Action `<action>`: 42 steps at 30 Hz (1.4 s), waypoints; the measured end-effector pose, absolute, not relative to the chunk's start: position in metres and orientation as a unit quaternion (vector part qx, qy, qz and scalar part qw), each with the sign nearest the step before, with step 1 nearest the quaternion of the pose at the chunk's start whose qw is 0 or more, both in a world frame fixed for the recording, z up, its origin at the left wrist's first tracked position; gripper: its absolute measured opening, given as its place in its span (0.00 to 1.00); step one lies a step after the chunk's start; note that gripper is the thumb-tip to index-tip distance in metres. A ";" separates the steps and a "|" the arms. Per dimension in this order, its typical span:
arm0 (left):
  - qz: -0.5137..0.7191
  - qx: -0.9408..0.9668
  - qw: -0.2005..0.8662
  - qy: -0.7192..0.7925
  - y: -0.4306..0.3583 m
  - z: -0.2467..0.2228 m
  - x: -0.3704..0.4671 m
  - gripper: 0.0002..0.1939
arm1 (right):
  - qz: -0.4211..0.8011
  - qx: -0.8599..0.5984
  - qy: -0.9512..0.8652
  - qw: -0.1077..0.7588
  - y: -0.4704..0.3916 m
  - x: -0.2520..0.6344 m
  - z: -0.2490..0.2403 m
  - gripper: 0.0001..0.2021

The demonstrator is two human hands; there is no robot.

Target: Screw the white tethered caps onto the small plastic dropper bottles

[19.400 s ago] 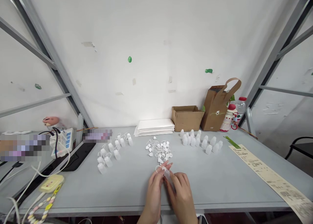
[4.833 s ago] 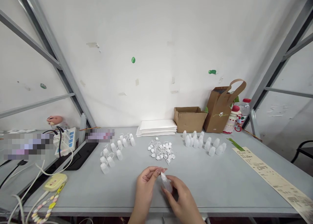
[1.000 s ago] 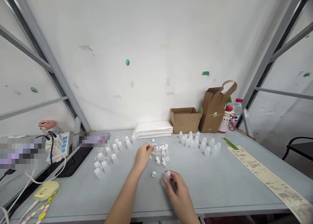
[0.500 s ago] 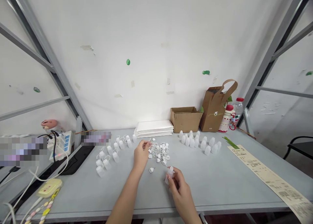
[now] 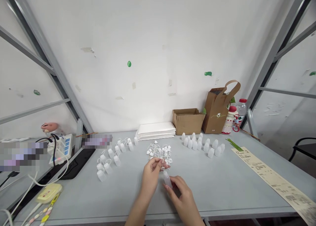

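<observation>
My right hand point(image 5: 181, 193) grips a small translucent white bottle point(image 5: 167, 179), its top tilted to the left. Just above the bottle's mouth, my left hand point(image 5: 151, 175) pinches a small white cap, mostly hidden by the fingers. Behind both hands lies a pile of white caps with looped cords point(image 5: 159, 151). On the left stand several bottles with looped caps point(image 5: 108, 167). To the right of the pile, several bottles without loops point(image 5: 195, 145) stand in a group.
A white stack of flat sheets point(image 5: 156, 131), an open cardboard box point(image 5: 188, 122) and a brown paper bag point(image 5: 215, 115) stand along the wall. A printed paper strip point(image 5: 269, 178) lies at the right. A power strip point(image 5: 64, 148) with cables and a yellow case point(image 5: 50, 193) are at the left.
My left hand has moved from the pile towards me and right, bringing a small cap to the bottle. My right hand has tilted the bottle and shifted slightly.
</observation>
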State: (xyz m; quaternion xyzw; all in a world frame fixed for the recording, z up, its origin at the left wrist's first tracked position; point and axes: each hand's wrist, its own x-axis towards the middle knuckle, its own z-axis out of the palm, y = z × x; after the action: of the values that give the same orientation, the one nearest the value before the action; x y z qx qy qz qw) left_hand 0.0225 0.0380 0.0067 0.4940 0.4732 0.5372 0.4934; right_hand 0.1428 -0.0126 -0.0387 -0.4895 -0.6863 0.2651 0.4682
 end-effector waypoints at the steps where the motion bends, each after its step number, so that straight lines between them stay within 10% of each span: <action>1: 0.540 0.488 0.502 0.466 0.034 0.006 0.025 0.11 | 0.268 -0.493 -0.687 0.461 -0.013 0.143 -0.038 0.08; 42: 0.523 0.377 0.641 0.416 -0.003 0.005 0.039 0.09 | 0.181 -0.582 -0.631 0.480 -0.014 0.138 -0.046 0.11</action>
State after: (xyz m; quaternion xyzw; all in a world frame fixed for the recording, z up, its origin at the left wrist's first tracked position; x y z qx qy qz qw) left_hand 0.0389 -0.0034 0.0055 0.3771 0.4158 0.5229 0.6414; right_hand 0.1375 -0.0142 -0.0462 -0.5822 -0.6307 0.1806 0.4802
